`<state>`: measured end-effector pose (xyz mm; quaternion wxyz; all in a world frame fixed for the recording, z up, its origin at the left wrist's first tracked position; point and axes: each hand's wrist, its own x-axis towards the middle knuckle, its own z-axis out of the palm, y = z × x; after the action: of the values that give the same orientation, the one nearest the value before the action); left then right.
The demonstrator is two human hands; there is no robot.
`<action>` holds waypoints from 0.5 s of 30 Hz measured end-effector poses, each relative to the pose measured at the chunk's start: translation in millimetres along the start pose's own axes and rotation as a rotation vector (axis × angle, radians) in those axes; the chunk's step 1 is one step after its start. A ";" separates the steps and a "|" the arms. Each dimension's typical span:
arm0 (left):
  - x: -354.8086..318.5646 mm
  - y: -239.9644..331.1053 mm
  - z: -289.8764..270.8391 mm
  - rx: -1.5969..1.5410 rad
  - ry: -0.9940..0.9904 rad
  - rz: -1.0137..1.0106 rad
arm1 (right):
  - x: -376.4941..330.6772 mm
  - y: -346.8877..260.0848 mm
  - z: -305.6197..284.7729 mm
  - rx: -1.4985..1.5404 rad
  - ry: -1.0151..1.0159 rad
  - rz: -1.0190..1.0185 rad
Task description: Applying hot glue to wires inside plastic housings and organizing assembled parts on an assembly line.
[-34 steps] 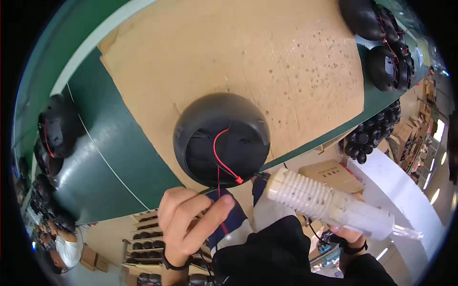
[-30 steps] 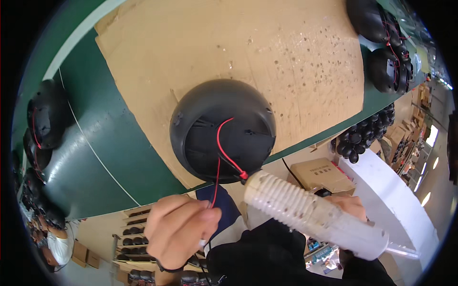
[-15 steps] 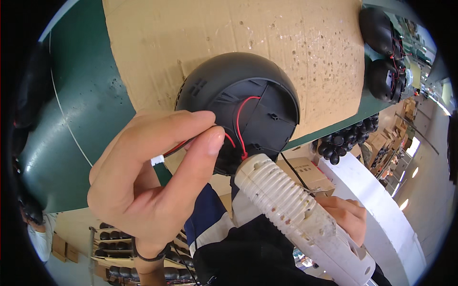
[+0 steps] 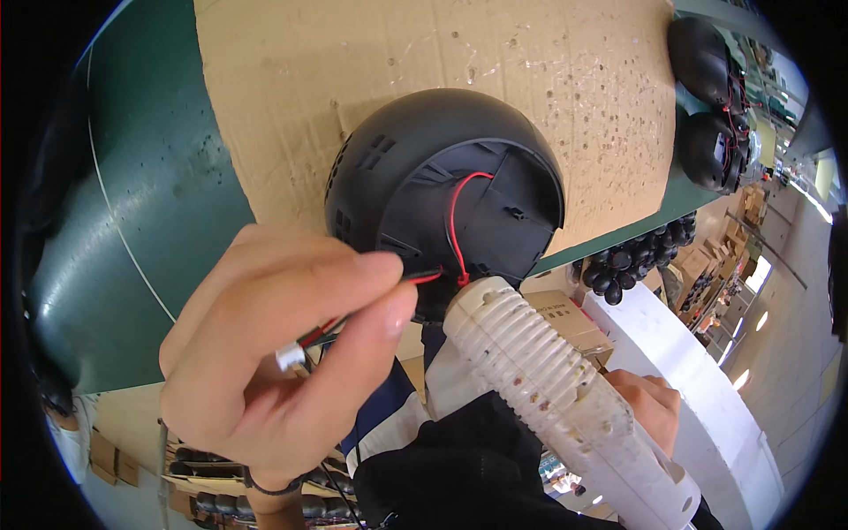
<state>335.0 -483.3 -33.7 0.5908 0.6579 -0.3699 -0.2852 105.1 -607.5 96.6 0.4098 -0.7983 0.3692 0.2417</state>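
A round black plastic housing (image 4: 446, 132) lies on the cardboard, its recessed side toward me. My left hand (image 4: 283, 344) pinches a red and black wire pair (image 4: 424, 276) between thumb and forefinger. The white plug (image 4: 289, 356) of the wires hangs out beside the palm. My right hand (image 4: 649, 406) is closed around the handle of a cream hot glue gun (image 4: 539, 362), partly hidden behind it. The gun's ribbed front points at the spot where the red wire (image 4: 454, 221) enters the housing's lower edge. Its tip is hidden from view.
A cardboard sheet (image 4: 283, 88) covers part of the green table (image 4: 159, 212). More black housings (image 4: 702, 146) with red wires stand at the right edge. Beyond them are a heap of small black round parts (image 4: 623, 265) and a cardboard box (image 4: 574, 327). Shelves of black parts (image 4: 212, 503) are below left.
My left hand has drawn the wires slightly lower, and they now run straighter from the housing. The housing has turned a little, and the glue gun has shifted slightly right with it.
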 end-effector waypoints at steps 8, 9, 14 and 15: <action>-26.0 -3.0 -20.3 -0.031 -0.176 0.074 | -2.1 5.7 4.9 0.047 0.050 0.033; -28.6 -2.6 -20.5 -0.031 -0.175 0.074 | -1.5 5.4 4.2 0.046 0.049 0.032; -32.6 -7.8 -10.0 -0.037 -0.186 0.128 | -1.2 5.5 0.5 0.038 0.023 0.027; -34.3 -8.9 -10.4 -0.031 -0.194 0.127 | -1.6 6.3 2.8 0.040 0.019 0.026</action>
<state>325.5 -448.9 -43.1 0.5793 0.5932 -0.4617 -0.3151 99.0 -606.9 93.1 0.4192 -0.7873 0.3880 0.2319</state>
